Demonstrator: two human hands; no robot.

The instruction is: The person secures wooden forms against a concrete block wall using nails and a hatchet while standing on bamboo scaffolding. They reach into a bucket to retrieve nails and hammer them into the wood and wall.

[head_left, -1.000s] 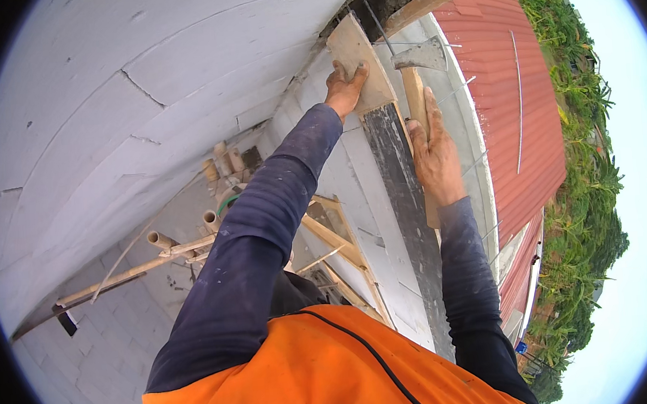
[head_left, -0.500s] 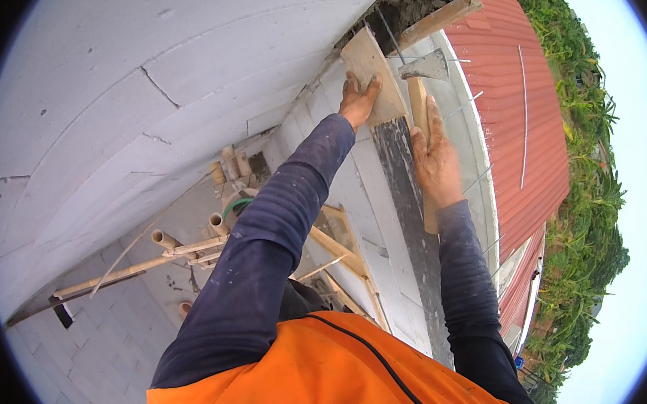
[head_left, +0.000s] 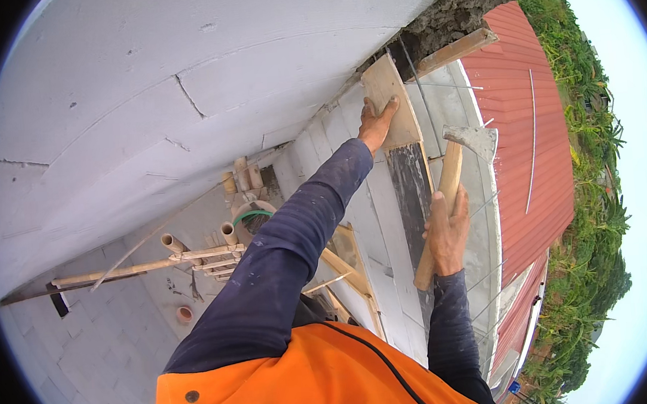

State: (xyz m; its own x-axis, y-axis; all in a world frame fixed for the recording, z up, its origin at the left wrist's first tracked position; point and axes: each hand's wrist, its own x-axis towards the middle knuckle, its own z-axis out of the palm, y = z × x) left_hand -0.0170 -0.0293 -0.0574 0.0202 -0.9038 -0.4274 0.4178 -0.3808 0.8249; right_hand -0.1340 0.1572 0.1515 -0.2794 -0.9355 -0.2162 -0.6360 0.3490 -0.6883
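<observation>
My left hand [head_left: 377,127] grips the left edge of a light plywood board [head_left: 400,103], its thumb lying on the board's face. The board stands at the end of a dark, worn plank [head_left: 411,196] running along the top of the block wall. My right hand [head_left: 447,227] is closed round the wooden handle of a hatchet [head_left: 450,169]. The hatchet's wide grey metal head [head_left: 473,140] is raised, apart from the board and to its right.
A tall grey block wall [head_left: 128,88] rises on the left. Thin steel rods stick out near a timber piece [head_left: 454,52] at the corner. Far below are bamboo poles [head_left: 118,274] and a bucket with a green rim [head_left: 253,214]. A red corrugated roof [head_left: 525,128] lies right.
My right hand has drawn the hatchet back, toward me and away from the board, tilting its head to the right. My left hand stays on the board; the whole view has shifted slightly.
</observation>
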